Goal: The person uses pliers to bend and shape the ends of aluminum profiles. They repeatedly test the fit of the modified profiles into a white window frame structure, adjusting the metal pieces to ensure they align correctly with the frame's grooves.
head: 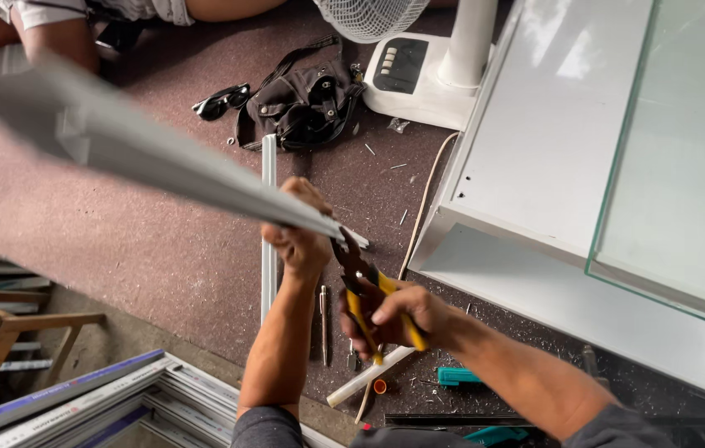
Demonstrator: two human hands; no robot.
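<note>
My left hand (301,232) grips the near end of a long white plastic profile strip (136,145) that reaches up and left, blurred, across the view. In my right hand (394,314) are yellow-handled snips (362,278), fingers wrapped round both handles. The jaws of the snips meet the strip's end right beside my left hand. Whether the jaws bite into the strip I cannot tell.
A white cabinet (535,158) with a glass panel (684,166) fills the right. On the brown floor lie a white strip (268,249), a black bag (307,104), sunglasses (221,101), a fan base (419,75), a pen (323,323), teal tools (458,377). Another person's legs (62,37) are top left. Stacked profiles (120,398) lie bottom left.
</note>
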